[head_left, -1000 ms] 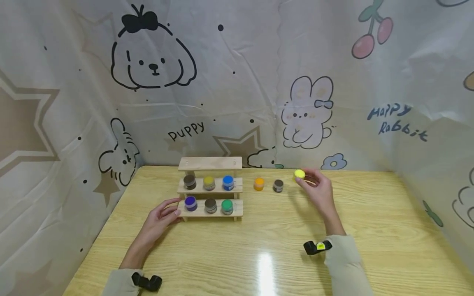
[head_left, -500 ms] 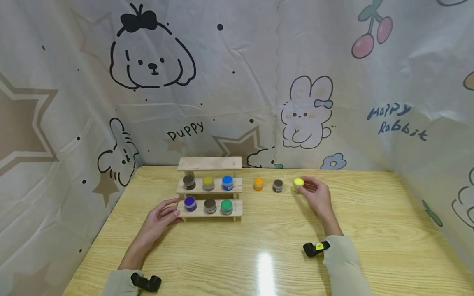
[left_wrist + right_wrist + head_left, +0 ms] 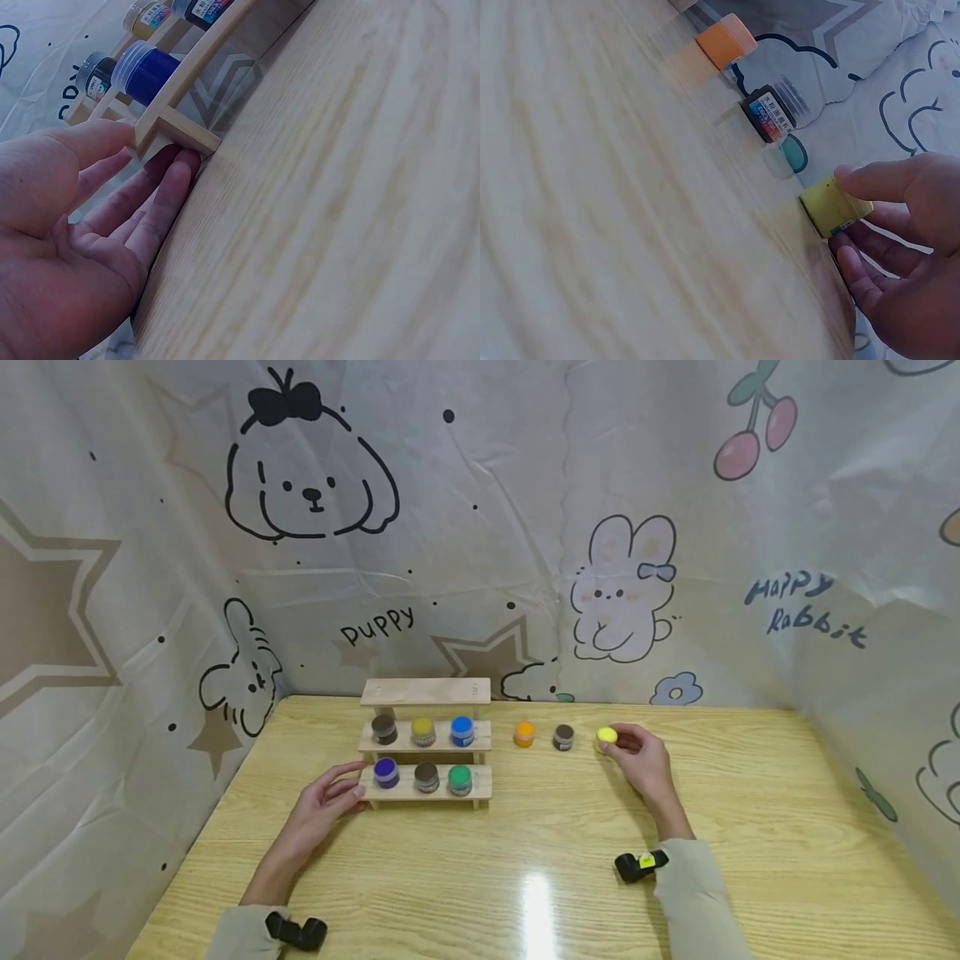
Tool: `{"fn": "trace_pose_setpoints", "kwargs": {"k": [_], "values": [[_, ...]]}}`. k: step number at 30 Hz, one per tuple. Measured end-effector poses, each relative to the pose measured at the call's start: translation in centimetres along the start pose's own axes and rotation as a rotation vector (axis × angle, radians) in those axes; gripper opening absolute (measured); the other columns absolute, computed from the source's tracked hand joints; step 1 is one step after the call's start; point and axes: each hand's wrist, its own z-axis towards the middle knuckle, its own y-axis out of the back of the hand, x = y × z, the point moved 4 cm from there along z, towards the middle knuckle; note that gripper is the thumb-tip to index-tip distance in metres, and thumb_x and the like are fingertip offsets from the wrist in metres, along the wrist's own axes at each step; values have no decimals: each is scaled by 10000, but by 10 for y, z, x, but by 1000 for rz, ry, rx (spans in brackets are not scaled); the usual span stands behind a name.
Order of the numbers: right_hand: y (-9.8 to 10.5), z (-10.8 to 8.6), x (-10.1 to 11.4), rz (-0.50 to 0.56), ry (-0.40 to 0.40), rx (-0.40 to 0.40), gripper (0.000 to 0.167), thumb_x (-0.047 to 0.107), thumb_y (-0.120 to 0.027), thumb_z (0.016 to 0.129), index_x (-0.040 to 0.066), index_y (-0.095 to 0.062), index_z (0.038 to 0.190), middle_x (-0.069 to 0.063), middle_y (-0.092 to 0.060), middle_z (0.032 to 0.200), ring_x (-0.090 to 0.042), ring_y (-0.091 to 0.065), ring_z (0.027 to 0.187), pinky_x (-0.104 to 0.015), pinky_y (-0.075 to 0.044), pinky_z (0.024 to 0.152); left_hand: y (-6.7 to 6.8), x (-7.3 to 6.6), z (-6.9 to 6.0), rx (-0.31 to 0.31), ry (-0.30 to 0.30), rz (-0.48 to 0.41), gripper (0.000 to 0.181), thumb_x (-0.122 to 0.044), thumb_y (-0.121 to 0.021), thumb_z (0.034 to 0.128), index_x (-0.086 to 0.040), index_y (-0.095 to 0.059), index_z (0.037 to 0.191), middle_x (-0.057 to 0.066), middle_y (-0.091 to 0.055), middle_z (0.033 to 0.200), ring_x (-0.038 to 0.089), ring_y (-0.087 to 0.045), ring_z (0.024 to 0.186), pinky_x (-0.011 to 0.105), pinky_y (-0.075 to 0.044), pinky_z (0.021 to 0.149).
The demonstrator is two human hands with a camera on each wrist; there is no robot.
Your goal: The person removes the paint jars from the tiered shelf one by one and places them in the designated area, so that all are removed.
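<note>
Yellow jar (image 3: pixel 826 208) in right hand (image 3: pixel 645 767), rack (image 3: pixel 425 692) in left hand (image 3: pixel 318 812), each grip closed; "Happy Rabbit" backdrop (image 3: pixel 802 602).

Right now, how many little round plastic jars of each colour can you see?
Dark round plastic jars: 3
Yellow round plastic jars: 2
Blue round plastic jar: 1
Purple round plastic jar: 1
Green round plastic jar: 1
Orange round plastic jar: 1
Total: 9 jars
</note>
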Motion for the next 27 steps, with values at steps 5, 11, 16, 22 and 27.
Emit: {"fn": "trace_pose_setpoints", "kwargs": {"k": [5, 11, 16, 22, 27], "values": [[1, 0, -1, 0, 6, -4, 415, 93, -741, 956, -57, -616, 1323, -260, -640, 1278, -355, -630, 1163, -44, -475, 806, 1, 1, -1, -2, -4, 11, 496, -114, -627, 1041, 16, -468, 1492, 270, -622, 1297, 111, -709, 1009, 298, -609, 898], [2, -2, 1, -5, 13, 11, 443, 114, -739, 962, -57, -596, 1345, -256, -625, 1301, -357, -616, 1177, -62, -489, 837, 0, 0, -1, 5, -17, 9, 500, -116, -628, 1040, 31, -464, 1489, 259, -631, 1287, 112, -712, 1002, 301, -611, 896], [9, -3, 11, 6, 32, -31, 447, 168, -740, 972, -41, -604, 1342, -217, -621, 1328, -339, -598, 1209, -147, -520, 930, -1, -1, -2, 9, -20, 9, 497, -114, -624, 1042, 38, -462, 1487, 261, -631, 1280, 116, -712, 995, 302, -610, 897], [19, -5, 33, 38, 96, -100, 401, 199, -732, 980, -17, -636, 1304, -170, -645, 1304, -301, -596, 1212, -211, -525, 977, -2, -2, -2, 17, -26, 1, 493, -102, -613, 1046, 43, -455, 1490, 333, -586, 1316, 104, -704, 999, 300, -608, 903], [19, -8, 54, 98, 173, -91, 391, 178, -739, 973, -44, -641, 1280, -192, -664, 1256, -291, -617, 1141, -110, -509, 904, -2, -3, -2, 17, -25, -2, 494, -98, -612, 1045, 47, -452, 1490, 346, -576, 1324, 98, -702, 1004, 300, -607, 905]]}}
